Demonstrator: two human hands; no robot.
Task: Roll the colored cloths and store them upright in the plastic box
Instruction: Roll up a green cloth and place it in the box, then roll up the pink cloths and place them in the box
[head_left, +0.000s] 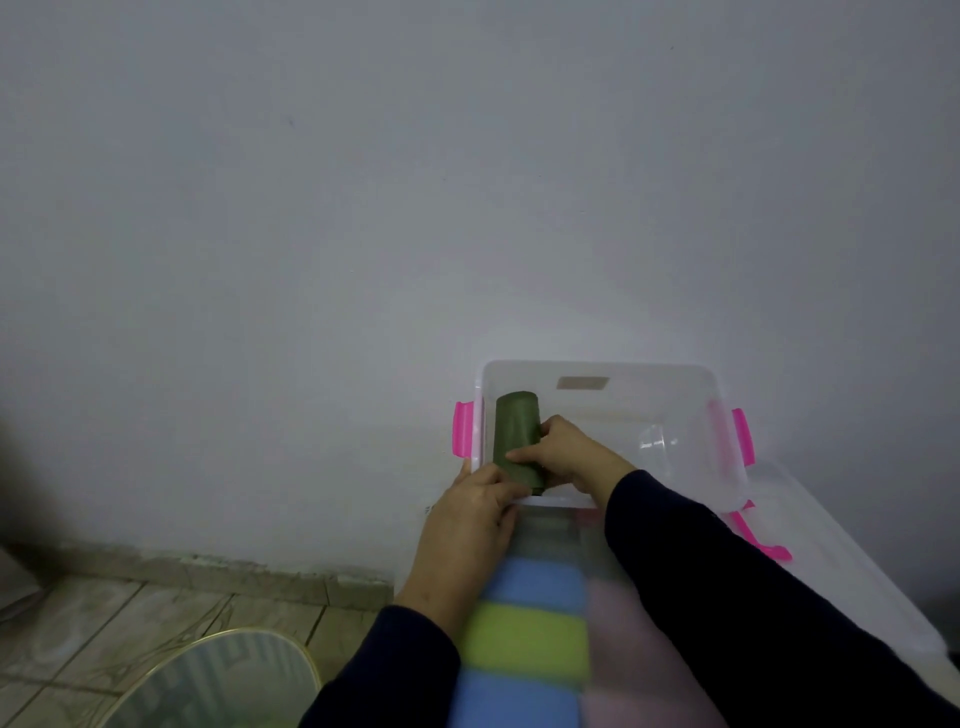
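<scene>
grey wall (363, 208) | plastic box (727, 447) right side free | right hand (566, 452) grips green roll (514, 431) | left hand (467, 519) flat on rim

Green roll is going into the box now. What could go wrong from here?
1. The green roll stands alone at the left wall of the box; with nothing beside it, it may topple or unroll once the right hand lets go.
2. The left hand rests at the near rim; pressing there might tip the box.
</scene>
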